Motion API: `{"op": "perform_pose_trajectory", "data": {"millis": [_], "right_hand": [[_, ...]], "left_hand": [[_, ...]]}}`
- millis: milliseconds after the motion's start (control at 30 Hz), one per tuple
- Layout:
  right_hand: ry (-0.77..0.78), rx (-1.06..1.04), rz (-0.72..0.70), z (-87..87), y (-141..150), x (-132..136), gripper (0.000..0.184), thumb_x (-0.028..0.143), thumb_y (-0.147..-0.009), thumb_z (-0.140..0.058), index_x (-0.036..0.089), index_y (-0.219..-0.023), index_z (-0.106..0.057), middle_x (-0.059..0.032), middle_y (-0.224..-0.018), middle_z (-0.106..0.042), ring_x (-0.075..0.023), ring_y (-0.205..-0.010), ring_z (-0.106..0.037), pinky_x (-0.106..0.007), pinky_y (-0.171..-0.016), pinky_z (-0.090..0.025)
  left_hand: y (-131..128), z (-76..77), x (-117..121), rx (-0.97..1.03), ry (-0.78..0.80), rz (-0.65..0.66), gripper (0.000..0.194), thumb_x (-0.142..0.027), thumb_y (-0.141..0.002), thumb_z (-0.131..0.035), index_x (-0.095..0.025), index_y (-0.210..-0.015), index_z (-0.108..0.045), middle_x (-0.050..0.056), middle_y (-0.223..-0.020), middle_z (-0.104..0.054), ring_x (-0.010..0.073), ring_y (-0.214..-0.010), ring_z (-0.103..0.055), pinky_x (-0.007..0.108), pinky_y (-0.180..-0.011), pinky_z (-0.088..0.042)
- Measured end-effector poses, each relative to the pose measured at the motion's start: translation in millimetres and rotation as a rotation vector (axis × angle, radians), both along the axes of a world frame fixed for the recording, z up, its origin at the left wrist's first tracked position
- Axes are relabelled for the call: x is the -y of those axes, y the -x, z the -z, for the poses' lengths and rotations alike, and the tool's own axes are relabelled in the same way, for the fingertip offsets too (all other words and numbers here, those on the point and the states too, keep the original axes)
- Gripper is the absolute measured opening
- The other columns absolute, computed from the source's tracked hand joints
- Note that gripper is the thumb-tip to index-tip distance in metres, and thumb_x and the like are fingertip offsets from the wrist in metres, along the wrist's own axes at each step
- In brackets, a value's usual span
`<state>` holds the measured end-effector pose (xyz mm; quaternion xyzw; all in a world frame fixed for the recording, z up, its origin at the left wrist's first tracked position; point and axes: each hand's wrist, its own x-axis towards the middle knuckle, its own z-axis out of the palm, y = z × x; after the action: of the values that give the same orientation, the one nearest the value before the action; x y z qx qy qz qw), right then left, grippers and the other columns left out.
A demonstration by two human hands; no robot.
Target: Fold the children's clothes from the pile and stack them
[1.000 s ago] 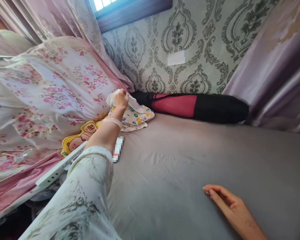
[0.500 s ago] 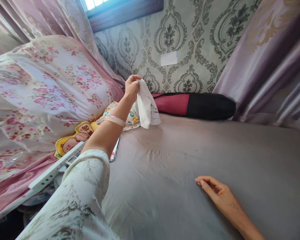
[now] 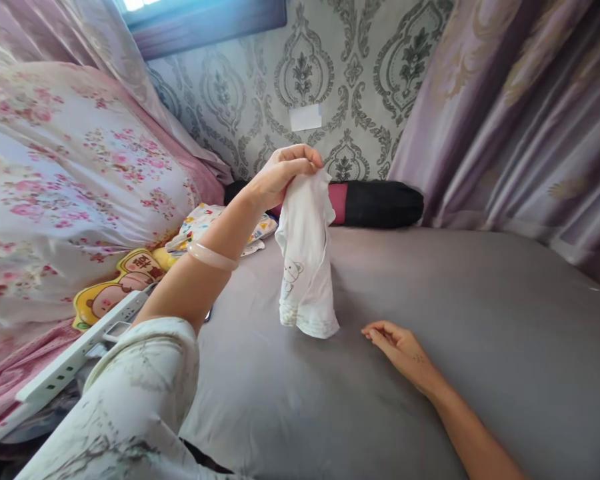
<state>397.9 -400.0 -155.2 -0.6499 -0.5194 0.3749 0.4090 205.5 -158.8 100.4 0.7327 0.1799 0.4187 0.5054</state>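
My left hand pinches the top of a small white garment, which hangs down over the grey sheet. It looks like a child's top, with a line-drawn bear on its lower part; its exact cut is hard to tell from the folds. Just right of the garment's hem, my right hand hovers low over the sheet, holding nothing, its fingers loosely bent with a gap between thumb and palm. Behind my left forearm lies a pile of folded printed cloth, partly hidden.
A long black and red bag lies along the patterned wall. On the left are a yellow cartoon cushion, a white power strip and a floral cover. A phone's edge shows beside my forearm. Curtains hang at right.
My left hand has lifted the white garment off the folded pile and carried it right and nearer, where it now hangs unfolded. My right hand has shifted left and up in the picture, toward it.
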Motion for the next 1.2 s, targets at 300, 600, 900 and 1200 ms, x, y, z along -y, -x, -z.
{"op": "perform_pose_trajectory", "data": {"millis": [300,600,900,1200], "right_hand": [[-0.062,-0.099,-0.012,-21.9,2.6,-6.5,0.031,0.047,-0.084,-0.056,0.018,-0.089,-0.069,-0.0071,-0.093,-0.071,-0.0187,-0.087,-0.065,-0.032,-0.078,-0.051],[-0.473,0.052,0.04,-82.8,2.6,-70.0,0.059,0.033,-0.078,-0.067,0.029,-0.134,-0.049,-0.0099,-0.137,-0.054,-0.0258,-0.124,-0.051,-0.046,-0.097,-0.044],[-0.573,-0.061,-0.028,-107.3,14.3,-89.8,0.036,0.051,-0.078,-0.068,0.021,-0.098,-0.064,-0.0064,-0.106,-0.07,-0.0219,-0.107,-0.061,-0.045,-0.102,-0.041],[-0.528,-0.086,0.052,-131.5,-16.0,-48.7,0.041,0.059,-0.072,-0.071,0.022,-0.089,-0.064,-0.0031,-0.092,-0.071,-0.0189,-0.086,-0.064,-0.036,-0.084,-0.051]], "left_hand": [[3.7,1.3,33.8,-0.111,-0.115,0.088,0.02,-0.01,-0.075,-0.066,-0.014,-0.093,-0.061,-0.001,-0.072,-0.06,0.0182,-0.071,-0.068,0.023,-0.056,-0.051],[20.8,-3.5,56.9,-0.211,-0.27,0.04,0.022,-0.016,-0.073,-0.074,-0.016,-0.092,-0.063,0.002,-0.072,-0.059,0.0215,-0.075,-0.067,0.025,-0.057,-0.051],[44.7,-15.6,91.8,-0.287,-0.345,0.067,0.019,-0.031,-0.075,-0.074,-0.019,-0.089,-0.069,0.003,-0.069,-0.062,0.0153,-0.058,-0.061,0.024,-0.049,-0.048],[51.8,16.8,75.0,-0.251,-0.265,-0.037,0.025,-0.033,-0.071,-0.078,-0.018,-0.089,-0.072,0.003,-0.08,-0.069,0.0149,-0.068,-0.064,0.023,-0.056,-0.05]]}}
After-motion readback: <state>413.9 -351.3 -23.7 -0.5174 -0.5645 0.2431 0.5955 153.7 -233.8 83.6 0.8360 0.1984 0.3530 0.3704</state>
